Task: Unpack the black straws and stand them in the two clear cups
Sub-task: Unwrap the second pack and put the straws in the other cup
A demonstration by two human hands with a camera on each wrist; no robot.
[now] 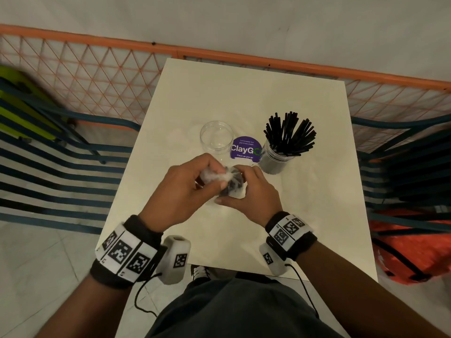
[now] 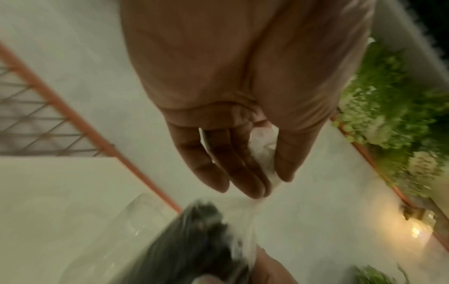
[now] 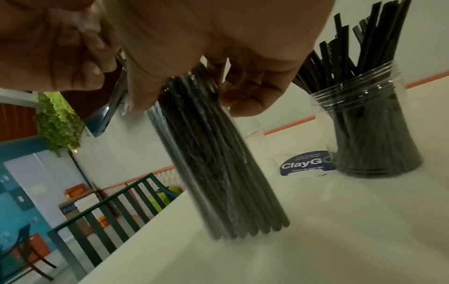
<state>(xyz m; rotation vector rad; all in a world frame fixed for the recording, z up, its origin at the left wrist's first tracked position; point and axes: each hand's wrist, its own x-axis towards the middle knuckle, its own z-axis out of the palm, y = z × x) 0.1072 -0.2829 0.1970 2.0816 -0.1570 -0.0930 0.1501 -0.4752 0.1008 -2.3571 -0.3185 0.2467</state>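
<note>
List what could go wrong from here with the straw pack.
1. The left hand pulls the wrapper while the right hand grips the straw pack; a sudden tear might scatter straws over the table.
2. A jerk could knock the empty cup or the full cup close by.

Straw bundle (image 2: pixel 194 242) blurred; its top hidden by both hands.

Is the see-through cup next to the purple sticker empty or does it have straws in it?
Empty. The clear cup shows only its bare bottom; the other cup holds black straws.
</note>
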